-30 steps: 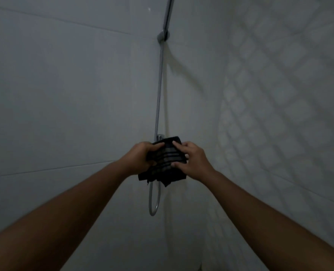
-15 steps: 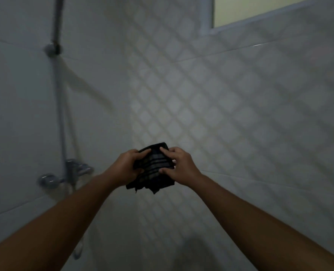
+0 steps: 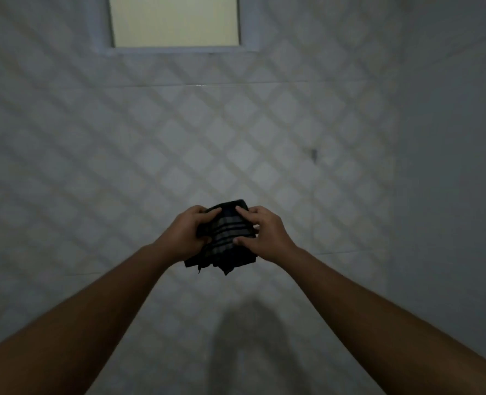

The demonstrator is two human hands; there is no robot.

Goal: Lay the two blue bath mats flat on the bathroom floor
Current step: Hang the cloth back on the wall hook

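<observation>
Both hands reach forward at arm's length and hold one folded bundle of dark cloth (image 3: pixel 224 236) between them. On its near side, the left hand (image 3: pixel 186 233) wraps its fingers and thumb around the bundle's left edge, and the right hand (image 3: pixel 264 233) pinches the right edge with thumb and fingertips pressed onto the top face. Pale stripes cross the top of the cloth; its colour is too dim to tell. Loose corners hang below the hands. Held up in the air, the bundle is in front of a tiled wall (image 3: pixel 150 166) with a diamond pattern. A window (image 3: pixel 176 21) shows pale light at the top.
</observation>
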